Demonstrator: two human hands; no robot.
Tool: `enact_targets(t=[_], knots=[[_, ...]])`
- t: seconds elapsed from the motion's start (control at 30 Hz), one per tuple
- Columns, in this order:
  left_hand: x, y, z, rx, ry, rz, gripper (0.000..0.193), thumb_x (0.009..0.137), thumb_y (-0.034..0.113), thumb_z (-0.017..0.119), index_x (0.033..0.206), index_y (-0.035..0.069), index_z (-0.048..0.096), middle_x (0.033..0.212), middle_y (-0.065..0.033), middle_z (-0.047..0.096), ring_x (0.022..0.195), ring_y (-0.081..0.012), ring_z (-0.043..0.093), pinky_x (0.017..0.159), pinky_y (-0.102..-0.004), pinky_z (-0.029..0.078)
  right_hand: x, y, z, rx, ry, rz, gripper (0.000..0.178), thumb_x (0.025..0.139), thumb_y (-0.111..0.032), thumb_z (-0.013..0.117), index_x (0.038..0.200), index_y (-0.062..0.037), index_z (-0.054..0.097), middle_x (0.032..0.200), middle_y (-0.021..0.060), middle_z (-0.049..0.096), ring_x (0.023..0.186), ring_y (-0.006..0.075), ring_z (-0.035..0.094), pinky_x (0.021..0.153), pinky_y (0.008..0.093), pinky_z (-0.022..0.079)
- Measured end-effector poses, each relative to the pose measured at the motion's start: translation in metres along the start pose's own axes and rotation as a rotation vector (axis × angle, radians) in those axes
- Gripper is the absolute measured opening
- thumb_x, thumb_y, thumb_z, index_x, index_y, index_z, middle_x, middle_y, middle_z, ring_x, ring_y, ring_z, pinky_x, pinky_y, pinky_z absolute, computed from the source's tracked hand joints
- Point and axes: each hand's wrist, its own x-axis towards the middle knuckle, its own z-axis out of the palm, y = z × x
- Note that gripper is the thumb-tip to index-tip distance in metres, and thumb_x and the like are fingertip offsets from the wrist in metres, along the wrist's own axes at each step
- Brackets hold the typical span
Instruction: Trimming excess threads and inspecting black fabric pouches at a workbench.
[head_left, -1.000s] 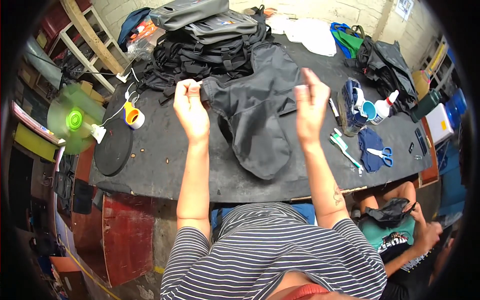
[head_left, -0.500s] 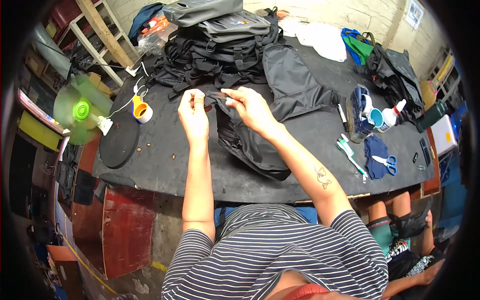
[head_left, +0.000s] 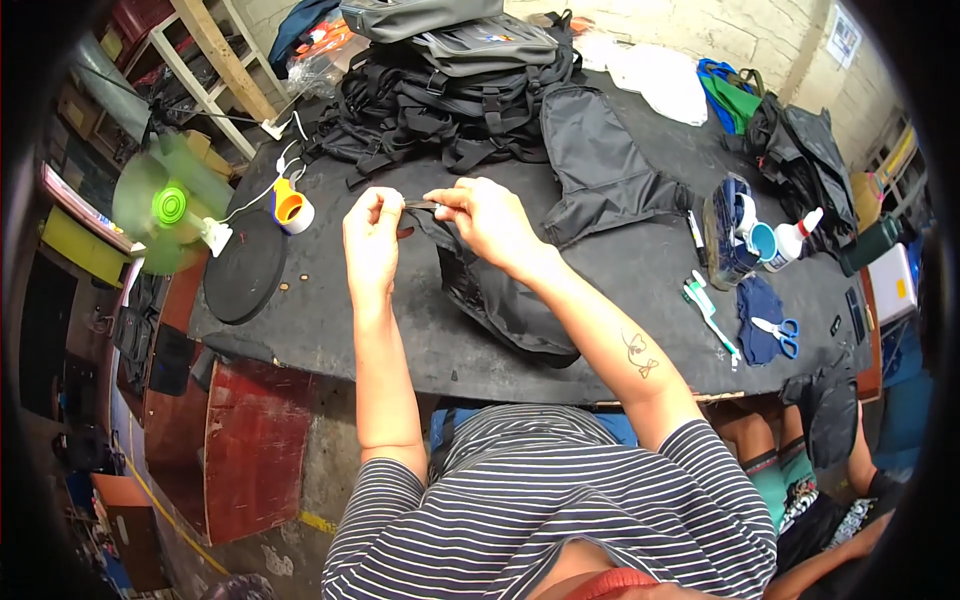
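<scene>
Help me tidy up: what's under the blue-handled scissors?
A dark blue cloth lies under the scissors, at least their blades; what the cloth covers can't be seen.

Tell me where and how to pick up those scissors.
Grip the scissors by their blue handles, probably best from the right: the handles point right, past the dark blue cloth, while the blades point left.

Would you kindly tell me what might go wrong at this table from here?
The black fabric piece might slip if the left hand or right hand loosens its pinch. Its lower end, near the table's front edge, could slide off. The grey bags, piled on black bags, might topple if bumped.
</scene>
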Motion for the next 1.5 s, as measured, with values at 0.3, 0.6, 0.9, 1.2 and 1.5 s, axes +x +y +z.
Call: enact_targets(t=[0.3,0.6,0.9,1.2,1.5], knots=[[-0.016,-0.031,-0.027,0.214,-0.266,-0.301,0.053,0.073,0.023,0.076,0.114,-0.001,0.053,0.084,-0.0085,0.064,0.077,-0.0121,0.058,0.071,-0.0263,0.045,-0.048,0.075,-0.024,0.517,0.307,0.464,0.036,0.076,-0.022,0.074,0.098,-0.0047,0.052,0.087,-0.0018,0.049,0.075,0.0053,0.039,0.065,0.0192,0.037],[0.030,-0.020,-0.095,0.062,-0.866,-0.364,0.051,0.077,0.019,0.070,0.122,0.001,0.053,0.108,-0.0116,0.063,0.102,-0.0163,0.059,0.090,-0.0317,0.046,-0.149,0.131,-0.019,0.508,-0.073,0.735,0.039,0.066,-0.018,0.081,0.082,-0.0059,0.048,0.072,-0.0001,0.050,0.068,0.0084,0.048,0.065,0.0229,0.043],[0.037,-0.082,-0.039,0.577,-0.754,-0.430,0.038,0.076,0.032,0.073,0.058,0.007,0.050,0.058,0.0051,0.046,0.056,-0.0063,0.040,0.051,-0.0261,0.031,-0.194,0.146,-0.037,-0.104,0.199,0.565,0.027,0.076,-0.015,0.067,0.099,-0.0038,0.057,0.090,0.0162,0.058,0.084,0.0324,0.056,0.075,0.0363,0.045],[-0.038,0.069,0.058,0.462,-0.241,0.546,0.016,0.073,0.005,0.066,0.065,-0.002,0.053,0.101,-0.0151,0.060,0.062,-0.0200,0.060,0.054,-0.0282,0.046,-0.167,0.088,-0.060,0.469,0.319,0.518,0.056,0.080,-0.038,0.068,0.126,-0.0097,0.051,0.118,0.0109,0.048,0.109,0.0222,0.043,0.093,0.0382,0.036],[-0.074,0.020,0.082,0.050,-0.448,0.138,0.014,0.081,0.001,0.060,0.095,-0.002,0.061,0.096,-0.0067,0.060,0.067,-0.0085,0.055,0.060,-0.0219,0.045,-0.138,0.064,-0.070,1.646,0.347,0.460,0.050,0.098,-0.031,0.038,0.140,-0.0058,0.028,0.141,0.0082,0.037,0.129,0.0213,0.037,0.108,0.0382,0.027]])
